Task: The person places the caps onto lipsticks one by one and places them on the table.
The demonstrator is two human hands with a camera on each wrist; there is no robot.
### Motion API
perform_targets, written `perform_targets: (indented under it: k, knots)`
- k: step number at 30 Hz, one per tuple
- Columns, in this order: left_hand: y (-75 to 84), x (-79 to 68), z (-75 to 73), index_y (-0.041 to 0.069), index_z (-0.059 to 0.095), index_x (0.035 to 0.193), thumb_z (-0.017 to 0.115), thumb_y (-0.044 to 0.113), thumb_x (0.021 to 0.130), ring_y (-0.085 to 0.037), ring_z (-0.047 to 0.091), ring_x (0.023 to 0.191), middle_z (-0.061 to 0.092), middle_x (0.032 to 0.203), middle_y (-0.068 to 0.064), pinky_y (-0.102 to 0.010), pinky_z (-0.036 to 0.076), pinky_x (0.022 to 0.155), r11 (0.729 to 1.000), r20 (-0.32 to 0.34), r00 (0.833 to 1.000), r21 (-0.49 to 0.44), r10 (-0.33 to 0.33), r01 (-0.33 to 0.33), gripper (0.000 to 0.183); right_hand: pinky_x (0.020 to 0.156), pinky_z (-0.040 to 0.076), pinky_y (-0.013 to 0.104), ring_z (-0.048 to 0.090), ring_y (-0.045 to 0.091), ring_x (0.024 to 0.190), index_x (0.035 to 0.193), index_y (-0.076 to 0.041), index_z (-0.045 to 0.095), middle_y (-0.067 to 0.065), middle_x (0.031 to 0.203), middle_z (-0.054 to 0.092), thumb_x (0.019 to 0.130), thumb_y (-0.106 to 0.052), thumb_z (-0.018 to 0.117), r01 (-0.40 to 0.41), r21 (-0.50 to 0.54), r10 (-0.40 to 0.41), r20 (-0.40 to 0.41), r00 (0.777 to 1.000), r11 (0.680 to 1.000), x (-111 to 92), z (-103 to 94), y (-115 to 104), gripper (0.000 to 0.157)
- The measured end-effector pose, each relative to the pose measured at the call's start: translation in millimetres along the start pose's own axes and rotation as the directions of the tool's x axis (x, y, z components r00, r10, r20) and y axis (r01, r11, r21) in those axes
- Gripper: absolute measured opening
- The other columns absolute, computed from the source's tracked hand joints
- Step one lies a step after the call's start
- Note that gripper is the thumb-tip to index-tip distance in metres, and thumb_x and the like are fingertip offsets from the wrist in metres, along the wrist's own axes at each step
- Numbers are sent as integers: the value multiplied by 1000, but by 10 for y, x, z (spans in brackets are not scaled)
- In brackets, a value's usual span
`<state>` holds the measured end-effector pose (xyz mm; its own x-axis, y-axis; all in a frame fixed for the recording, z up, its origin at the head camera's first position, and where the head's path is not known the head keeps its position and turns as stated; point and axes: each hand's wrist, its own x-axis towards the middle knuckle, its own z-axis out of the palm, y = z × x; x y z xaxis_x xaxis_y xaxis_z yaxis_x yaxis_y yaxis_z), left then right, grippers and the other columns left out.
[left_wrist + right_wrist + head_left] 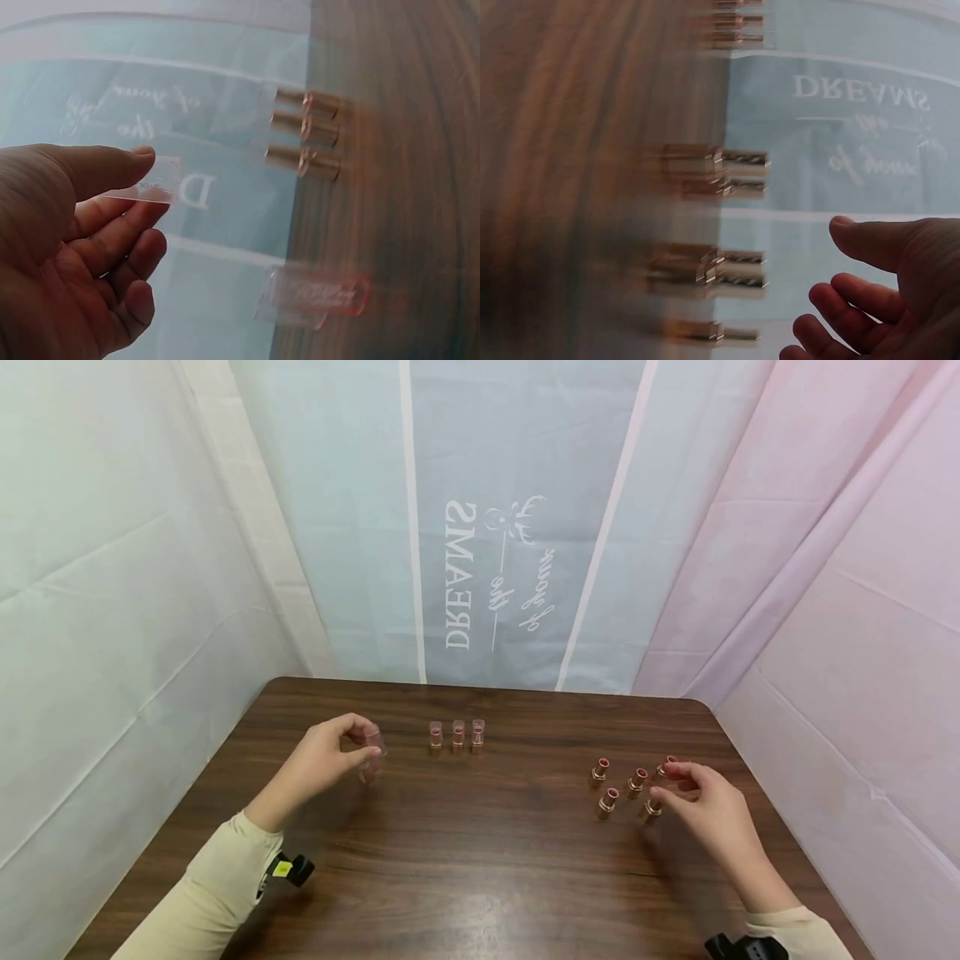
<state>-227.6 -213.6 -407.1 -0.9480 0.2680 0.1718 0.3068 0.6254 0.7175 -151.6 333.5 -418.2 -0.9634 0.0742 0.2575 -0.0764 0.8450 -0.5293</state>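
Backdrop cloth (525,443): pale blue panels with white lettering, hanging behind the table.
Tabletop (465,843): dark wood grain, both hands reaching over it.
Left arm (217,877): in a cream sleeve, slanting from the lower left corner forward and inward.
Right arm (798,927): also cream-sleeved, entering low at the right and angled inward.
Left hand (321,758): above the table's left part, pinching a clear cap between thumb and index finger; the remaining fingers bend loosely beneath.
Right hand (712,810): at the uncapped group, thumb and fingers parted in a gentle curve, gripping nothing; whether the tips touch a tube, I cannot tell.
Left wrist camera (300,871): black, strapped at the sleeve's end.
Uncapped tubes (608,802): five, upright with red tops, clustered at the table's right.
Capped tubes (458,737): three, upright in a row near the far edge, between the hands.
Loose caps (319,292): two, clear, standing close together on the table near the left hand.
Held cap (159,180): aloft in the left pinch, tip protruding past the thumb.
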Motion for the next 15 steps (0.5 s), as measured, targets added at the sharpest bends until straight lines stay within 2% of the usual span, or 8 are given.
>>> perform_targets:
  k: [3,6,12,15]
  knots:
    - [32,-28,68,18,66,111,77,25,94,-19,68,77,69,100,-2,-34,55,65,998,27,1000,-60,-6,8,22,81,56,50,70,39,105,131,-1,64,21,124,69,89,-33,81,-22,0,22,83,996,1000,-33,26,129,55]
    - [64,-42,119,18,66,112,78,28,94,-22,66,71,68,102,-3,-32,53,60,997,45,999,-77,2,2,24,85,54,54,66,41,111,134,-1,61,21,127,67,89,-34,82,-65,6,63,170,983,998,-38,61,262,59]
    - [132,-35,188,22,68,111,80,28,91,-21,64,83,68,104,1,-29,52,66,998,35,998,-36,55,-53,24,82,52,40,68,33,105,130,1,63,19,116,72,85,-28,85,-112,44,96,276,956,993,26,169,515,57]
    - [166,-39,209,22,68,110,80,27,91,-18,63,81,68,102,3,-29,52,67,997,44,996,-27,74,-73,23,77,51,30,67,26,101,127,3,64,17,112,73,84,-22,86,-128,102,90,312,946,987,35,231,592,54]
